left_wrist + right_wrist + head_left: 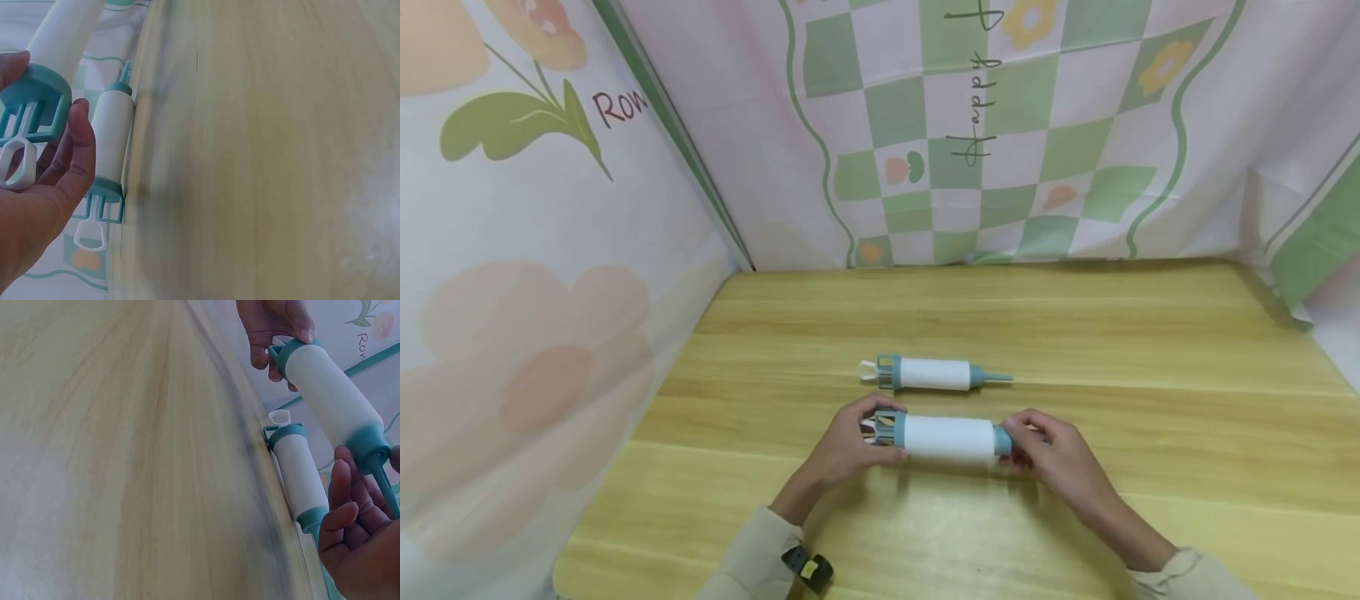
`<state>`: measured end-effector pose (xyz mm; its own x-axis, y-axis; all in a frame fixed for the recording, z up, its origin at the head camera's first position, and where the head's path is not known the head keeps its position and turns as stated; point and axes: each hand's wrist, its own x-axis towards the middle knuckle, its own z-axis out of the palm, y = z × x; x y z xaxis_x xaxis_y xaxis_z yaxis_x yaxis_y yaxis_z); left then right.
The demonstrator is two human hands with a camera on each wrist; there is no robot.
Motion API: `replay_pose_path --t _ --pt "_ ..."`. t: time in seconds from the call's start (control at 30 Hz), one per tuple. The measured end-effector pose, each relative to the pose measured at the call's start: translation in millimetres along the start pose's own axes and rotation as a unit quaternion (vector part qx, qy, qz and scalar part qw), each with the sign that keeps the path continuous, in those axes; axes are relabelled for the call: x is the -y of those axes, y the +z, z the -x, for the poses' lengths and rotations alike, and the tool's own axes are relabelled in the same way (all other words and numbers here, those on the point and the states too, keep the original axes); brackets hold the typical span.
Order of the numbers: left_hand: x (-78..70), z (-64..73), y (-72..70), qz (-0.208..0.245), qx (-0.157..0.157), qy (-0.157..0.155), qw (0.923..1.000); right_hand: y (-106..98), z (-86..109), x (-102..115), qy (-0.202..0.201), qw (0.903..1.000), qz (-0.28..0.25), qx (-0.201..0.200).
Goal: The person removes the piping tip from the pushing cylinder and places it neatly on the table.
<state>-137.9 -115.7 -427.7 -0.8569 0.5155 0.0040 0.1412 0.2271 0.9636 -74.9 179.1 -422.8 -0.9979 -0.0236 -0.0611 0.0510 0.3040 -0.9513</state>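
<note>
My two hands hold a balloon pump (950,437) sideways, close over the table. It has a white barrel (334,394), teal ends and a white loop handle (20,164). Around its teal handle end, at the left, my left hand (842,442) curls with thumb and fingers on opposite sides. At the other end, the right hand (1060,454) grips the teal cap by its nozzle (384,487); that hand hides the nozzle in the head view. A second, matching pump (935,374) lies just beyond, its nozzle also pointing right.
The wood-grain table (775,317) ends at the back against a hanging cloth (895,108) with green checks. A flower-printed cloth (550,225) hangs along the left side. On the left sleeve sits a black band (807,569).
</note>
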Motion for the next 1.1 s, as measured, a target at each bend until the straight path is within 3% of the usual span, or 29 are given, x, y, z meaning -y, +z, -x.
replay_pose_path --t 0.77,1.1 --pt "-0.7 1.5 -3.5 -0.003 0.0 0.017 0.9999 -3.9 1.9 -4.7 -0.061 0.9971 -0.032 0.033" --pt "0.1 2.8 -4.6 -0.008 -0.003 0.022 0.9997 -2.6 1.7 -7.5 -0.096 0.9946 -0.023 0.032"
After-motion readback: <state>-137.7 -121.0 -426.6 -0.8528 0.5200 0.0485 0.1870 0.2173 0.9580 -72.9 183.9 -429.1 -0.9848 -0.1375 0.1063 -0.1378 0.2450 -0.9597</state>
